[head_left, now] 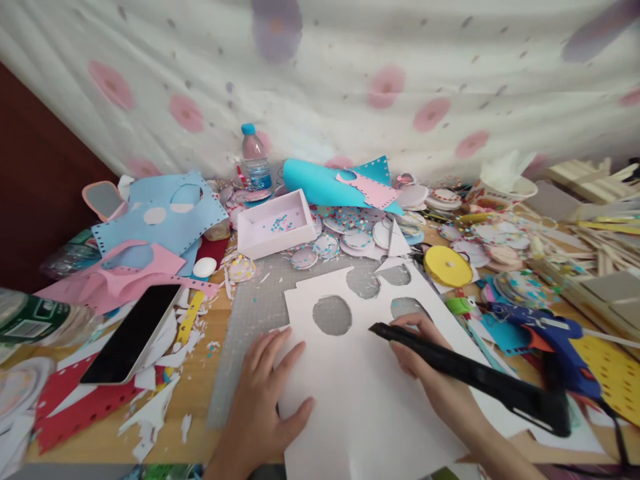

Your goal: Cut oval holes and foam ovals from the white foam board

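Note:
A sheet of white card [345,393] with several round holes lies on a grey cutting mat [260,293]. My left hand [270,393] rests flat on the sheet's left edge, fingers spread. In my right hand [425,353] is a long black utility knife [465,373], its pointed tip close above the card, just right of one round hole. I cannot tell if the tip touches the card. The card's near edge reaches past the table front.
Behind the mat stand a white box [275,223] with small beads and a water bottle [256,160]. A phone [133,333] and paper scraps lie left. A blue glue gun [550,340], yellow round disc [447,265] and wooden sticks [600,247] are right.

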A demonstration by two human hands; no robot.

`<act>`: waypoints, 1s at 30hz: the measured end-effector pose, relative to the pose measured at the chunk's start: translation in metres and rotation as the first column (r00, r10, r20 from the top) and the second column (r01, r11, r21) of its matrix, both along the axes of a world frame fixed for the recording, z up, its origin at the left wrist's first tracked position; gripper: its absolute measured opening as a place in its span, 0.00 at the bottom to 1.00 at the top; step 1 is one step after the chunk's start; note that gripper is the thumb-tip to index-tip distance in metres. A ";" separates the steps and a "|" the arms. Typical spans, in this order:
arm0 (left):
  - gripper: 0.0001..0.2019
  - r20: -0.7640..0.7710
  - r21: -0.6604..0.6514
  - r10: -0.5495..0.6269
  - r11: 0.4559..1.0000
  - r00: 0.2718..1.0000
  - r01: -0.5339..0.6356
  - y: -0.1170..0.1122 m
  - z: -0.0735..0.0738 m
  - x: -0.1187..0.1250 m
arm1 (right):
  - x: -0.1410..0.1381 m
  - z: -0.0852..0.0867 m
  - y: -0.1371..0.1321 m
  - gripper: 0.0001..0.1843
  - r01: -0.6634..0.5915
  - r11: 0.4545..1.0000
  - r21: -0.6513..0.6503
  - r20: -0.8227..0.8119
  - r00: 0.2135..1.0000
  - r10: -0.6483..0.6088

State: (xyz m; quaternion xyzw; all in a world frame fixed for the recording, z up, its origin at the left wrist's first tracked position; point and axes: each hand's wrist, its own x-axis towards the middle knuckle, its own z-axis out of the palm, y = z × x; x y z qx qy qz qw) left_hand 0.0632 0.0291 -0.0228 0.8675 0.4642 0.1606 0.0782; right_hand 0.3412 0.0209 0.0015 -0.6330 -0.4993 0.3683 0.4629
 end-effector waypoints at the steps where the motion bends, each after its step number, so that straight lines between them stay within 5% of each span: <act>1: 0.36 -0.042 -0.031 -0.042 0.999 0.998 0.040 0.002 0.001 0.001 | -0.006 -0.001 -0.002 0.07 -0.009 1.000 0.013 0.011 1.000 0.009; 4: 0.48 -0.132 -0.097 -0.107 0.991 0.985 0.095 0.006 0.002 0.003 | -0.021 -0.004 -0.008 0.07 -0.069 0.996 0.050 0.044 0.997 0.067; 7: 0.48 -0.146 -0.114 -0.099 0.990 0.984 0.082 0.007 -0.001 0.003 | -0.025 -0.006 -0.011 0.08 -0.090 0.994 0.062 0.061 0.994 0.086; 15: 0.54 -0.132 -0.141 -0.133 0.983 0.982 0.114 0.018 0.004 -0.001 | 0.006 -0.001 -0.008 0.19 -0.125 0.981 -0.149 -0.158 0.982 0.101; 22: 0.34 -0.145 -0.043 -0.054 0.998 0.988 0.048 0.009 0.005 0.006 | 0.007 -0.017 -0.018 0.17 -0.197 0.965 -0.173 -0.296 0.945 0.140; 26: 0.47 -0.123 -0.045 0.005 0.999 0.992 -0.011 -0.014 0.002 0.022 | -0.011 -0.018 -0.028 0.18 -0.220 0.950 -0.222 -0.265 0.951 0.159; 30: 0.61 -0.111 -0.078 0.007 0.997 0.994 -0.015 -0.025 -0.004 0.032 | -0.023 -0.013 -0.033 0.14 -0.280 0.949 -0.147 -0.042 0.960 0.277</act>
